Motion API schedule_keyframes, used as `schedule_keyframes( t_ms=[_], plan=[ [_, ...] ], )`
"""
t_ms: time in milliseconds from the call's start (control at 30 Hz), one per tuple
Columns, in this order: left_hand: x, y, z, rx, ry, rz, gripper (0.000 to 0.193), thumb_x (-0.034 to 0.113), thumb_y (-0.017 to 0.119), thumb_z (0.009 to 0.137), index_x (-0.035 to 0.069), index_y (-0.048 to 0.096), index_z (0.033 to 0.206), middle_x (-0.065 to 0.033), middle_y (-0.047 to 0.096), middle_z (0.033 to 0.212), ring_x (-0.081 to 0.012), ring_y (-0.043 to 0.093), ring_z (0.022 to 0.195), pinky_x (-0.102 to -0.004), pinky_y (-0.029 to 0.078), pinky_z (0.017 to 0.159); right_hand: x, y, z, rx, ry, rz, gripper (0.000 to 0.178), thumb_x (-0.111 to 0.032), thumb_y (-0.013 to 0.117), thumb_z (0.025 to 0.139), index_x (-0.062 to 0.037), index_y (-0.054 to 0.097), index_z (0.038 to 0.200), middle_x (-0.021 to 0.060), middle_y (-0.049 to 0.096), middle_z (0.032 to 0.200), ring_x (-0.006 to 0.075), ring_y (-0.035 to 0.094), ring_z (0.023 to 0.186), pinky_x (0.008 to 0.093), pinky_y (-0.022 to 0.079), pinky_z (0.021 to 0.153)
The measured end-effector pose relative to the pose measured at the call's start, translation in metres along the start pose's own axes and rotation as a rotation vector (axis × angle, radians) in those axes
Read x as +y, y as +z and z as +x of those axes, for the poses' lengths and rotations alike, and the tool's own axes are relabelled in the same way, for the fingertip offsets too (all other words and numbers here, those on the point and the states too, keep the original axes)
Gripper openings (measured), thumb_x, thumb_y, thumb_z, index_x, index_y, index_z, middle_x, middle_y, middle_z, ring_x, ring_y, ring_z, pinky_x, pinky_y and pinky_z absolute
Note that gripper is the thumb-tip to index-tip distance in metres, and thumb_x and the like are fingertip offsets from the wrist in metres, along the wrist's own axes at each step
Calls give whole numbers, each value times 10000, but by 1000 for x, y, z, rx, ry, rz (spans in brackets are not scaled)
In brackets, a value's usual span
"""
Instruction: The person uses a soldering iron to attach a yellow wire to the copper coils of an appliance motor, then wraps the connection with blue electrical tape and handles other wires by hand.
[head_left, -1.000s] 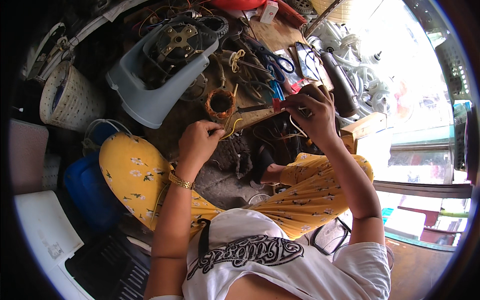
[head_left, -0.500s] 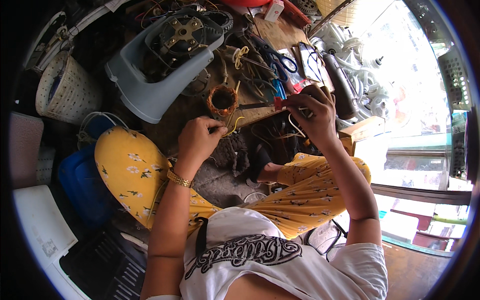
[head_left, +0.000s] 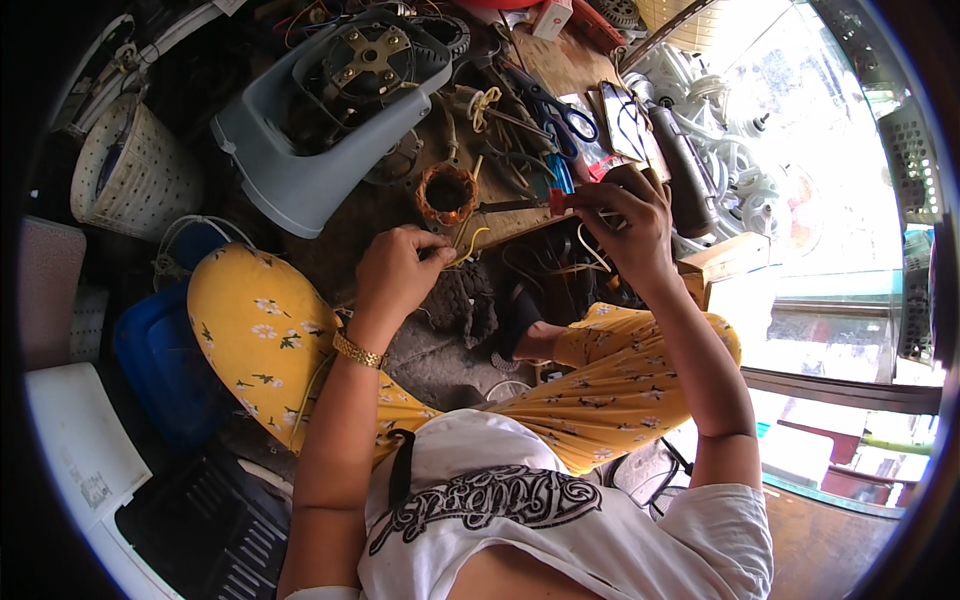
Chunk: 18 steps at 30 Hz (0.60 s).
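Observation:
My left hand (head_left: pixel 402 270) is closed in a pinch on a thin yellow wire (head_left: pixel 470 246), just below a ring-shaped copper-wound motor stator (head_left: pixel 446 193). The wire's curved free end sticks out to the right of my fingertips. In my right hand (head_left: pixel 632 215) is a soldering iron with a red collar (head_left: pixel 557 202) and a dark shaft (head_left: pixel 515 206). The shaft points left, its tip close to the stator's right side; whether it touches a lead there I cannot tell. My palm and fingers hide most of the handle. A pale cord (head_left: pixel 592 246) loops beneath that hand.
A grey fan housing (head_left: pixel 290 185) with a motor stands at the back left of the wooden board (head_left: pixel 590 65). Dark blue scissors (head_left: pixel 548 98) and pliers lie behind the iron. White plastic fan parts (head_left: pixel 715 150) are heaped at right. A perforated basket (head_left: pixel 140 180) stands far left.
Both hands keep nearly the same place and hold. The iron's shaft and the stator stay close together; the whole view has shifted only very slightly.

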<state>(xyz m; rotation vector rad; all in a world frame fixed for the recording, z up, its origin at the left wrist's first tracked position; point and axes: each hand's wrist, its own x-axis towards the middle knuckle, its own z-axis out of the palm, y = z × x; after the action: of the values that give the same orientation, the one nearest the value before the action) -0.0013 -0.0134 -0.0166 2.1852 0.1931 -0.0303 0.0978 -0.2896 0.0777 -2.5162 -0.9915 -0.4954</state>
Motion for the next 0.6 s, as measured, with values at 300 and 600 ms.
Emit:
schedule_keyframes(
  t_ms=[300,600],
  plan=[
    [5,-2,0,-11,-28,7,179,255,793,858,108,821,957,-114,756,988,-352,722,933,-434,569,788,0,1,0,0,-5,-16,202,-145,822,774,-267,819,935,-14,650,900,250,582,898,399,418,874],
    [3,-1,-1,8,-6,-11,191,242,793,864,80,813,963,-122,749,955,-344,719,898,-419,555,767,-3,-1,1,-7,21,5,213,-125,824,765,-259,818,931,-15,650,889,246,585,877,389,433,839]
  ],
)
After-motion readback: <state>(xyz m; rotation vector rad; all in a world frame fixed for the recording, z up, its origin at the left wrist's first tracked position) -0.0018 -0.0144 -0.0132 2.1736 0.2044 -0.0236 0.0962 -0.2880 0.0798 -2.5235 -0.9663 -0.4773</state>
